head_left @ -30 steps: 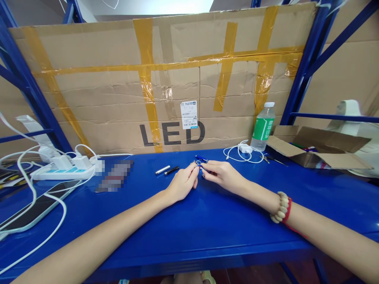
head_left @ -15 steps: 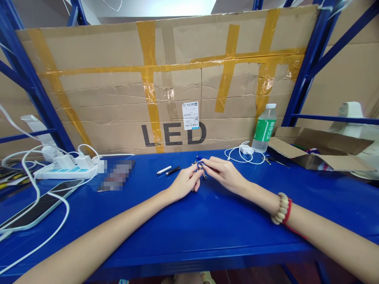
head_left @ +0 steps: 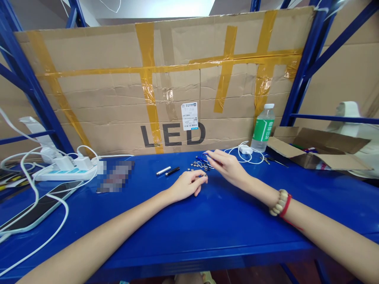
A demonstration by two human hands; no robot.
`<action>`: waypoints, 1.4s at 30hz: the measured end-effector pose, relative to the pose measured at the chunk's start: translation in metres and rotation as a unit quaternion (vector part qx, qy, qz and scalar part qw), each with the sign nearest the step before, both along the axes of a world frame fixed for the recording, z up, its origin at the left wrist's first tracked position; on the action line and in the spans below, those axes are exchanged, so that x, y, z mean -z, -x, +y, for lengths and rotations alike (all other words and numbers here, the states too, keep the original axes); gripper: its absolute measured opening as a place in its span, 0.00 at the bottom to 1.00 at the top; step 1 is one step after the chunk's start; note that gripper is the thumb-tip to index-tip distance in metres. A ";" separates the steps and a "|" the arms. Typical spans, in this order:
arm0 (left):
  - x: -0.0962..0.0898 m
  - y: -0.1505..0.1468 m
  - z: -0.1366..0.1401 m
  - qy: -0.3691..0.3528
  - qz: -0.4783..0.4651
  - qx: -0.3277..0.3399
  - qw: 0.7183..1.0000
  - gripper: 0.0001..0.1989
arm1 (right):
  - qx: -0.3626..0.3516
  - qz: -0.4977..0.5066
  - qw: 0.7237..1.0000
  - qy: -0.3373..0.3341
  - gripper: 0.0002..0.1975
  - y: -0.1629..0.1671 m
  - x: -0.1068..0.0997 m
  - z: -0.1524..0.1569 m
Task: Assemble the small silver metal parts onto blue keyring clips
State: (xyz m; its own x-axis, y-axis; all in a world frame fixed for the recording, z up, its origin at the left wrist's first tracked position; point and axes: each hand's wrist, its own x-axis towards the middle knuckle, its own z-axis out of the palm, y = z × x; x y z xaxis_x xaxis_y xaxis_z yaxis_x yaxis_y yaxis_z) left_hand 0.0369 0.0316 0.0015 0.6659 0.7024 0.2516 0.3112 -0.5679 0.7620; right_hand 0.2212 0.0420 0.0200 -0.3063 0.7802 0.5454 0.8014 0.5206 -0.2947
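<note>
The left hand (head_left: 188,185) has its fingers pinched on a small metal piece (head_left: 205,175) above the blue surface (head_left: 177,228). The right hand (head_left: 227,167) is just beside it with a small blue thing (head_left: 205,153) at its fingertips, though I cannot tell whether those fingers are closed on it. Metal bits (head_left: 192,170) lie just beyond the left hand, near a silver tube (head_left: 163,171) and a black tube (head_left: 172,171).

1 left hand (head_left: 189,184), 1 right hand (head_left: 229,166). 1 silver stick (head_left: 163,170), 1 black stick (head_left: 172,171), 1 blue stick (head_left: 201,159). Small metal bits (head_left: 192,170): several, can't count from here. Far right: 1 bottle (head_left: 262,130), 1 open carton (head_left: 319,159). Left: 1 power strip (head_left: 65,176), 1 white-edged phone (head_left: 38,209).
</note>
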 end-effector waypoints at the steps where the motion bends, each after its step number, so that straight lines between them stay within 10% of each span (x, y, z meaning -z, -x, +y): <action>1: 0.000 0.000 -0.001 -0.011 0.013 -0.004 1.000 0.16 | 0.030 0.004 1.000 0.001 0.33 -0.005 -0.002 0.003; 10: 0.002 0.000 -0.001 -0.145 0.099 -0.081 0.981 0.15 | 0.260 -0.172 0.923 0.224 0.30 -0.050 0.000 0.028; 19: 0.004 -0.002 -0.002 -0.181 0.148 -0.082 0.969 0.13 | 0.234 -0.147 0.942 0.191 0.31 -0.043 0.007 0.029; 27: 0.002 -0.005 -0.005 -0.190 0.169 -0.078 0.964 0.12 | 0.034 -0.075 0.973 0.216 0.35 -0.020 0.022 0.041; 42: -0.002 -0.001 -0.007 -0.161 0.167 -0.083 0.969 0.12 | 0.085 -0.083 0.976 0.180 0.31 -0.026 0.022 0.048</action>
